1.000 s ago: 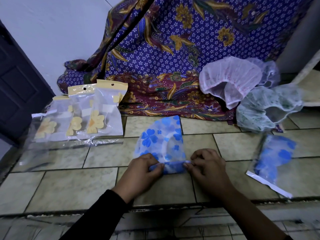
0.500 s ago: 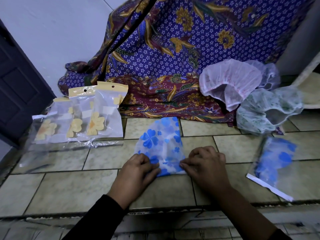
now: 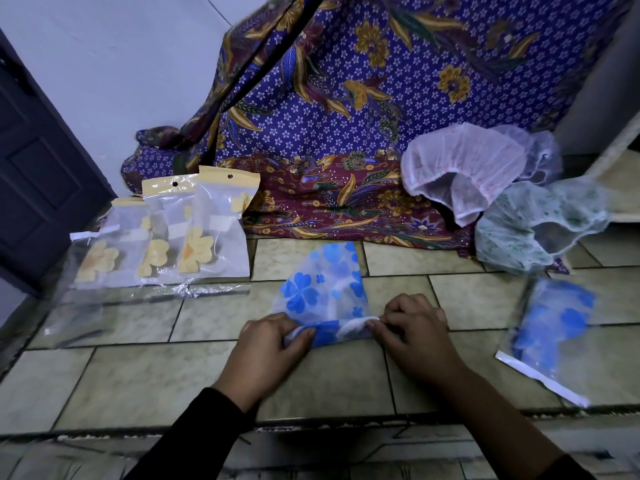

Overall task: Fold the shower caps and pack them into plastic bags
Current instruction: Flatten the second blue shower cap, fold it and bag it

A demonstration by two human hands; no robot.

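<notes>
Blue-flowered shower cap [image 3: 320,289] on the tiled floor [image 3: 138,375]: my left hand [image 3: 268,351] and right hand [image 3: 415,332] pinch its near edge, open tiles toward me

No text, label or number can be read here. The yellow header cards [image 3: 228,176] of the packed bags [image 3: 207,237] show no legible print.

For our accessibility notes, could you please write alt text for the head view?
The left hand and right hand pinch the near edge of a blue-flowered cap on a tiled floor. Yellow-flowered bags stand at left, a bagged blue cap lies at right; a pink cap and a green cap sit behind, by a patterned cloth.
</notes>
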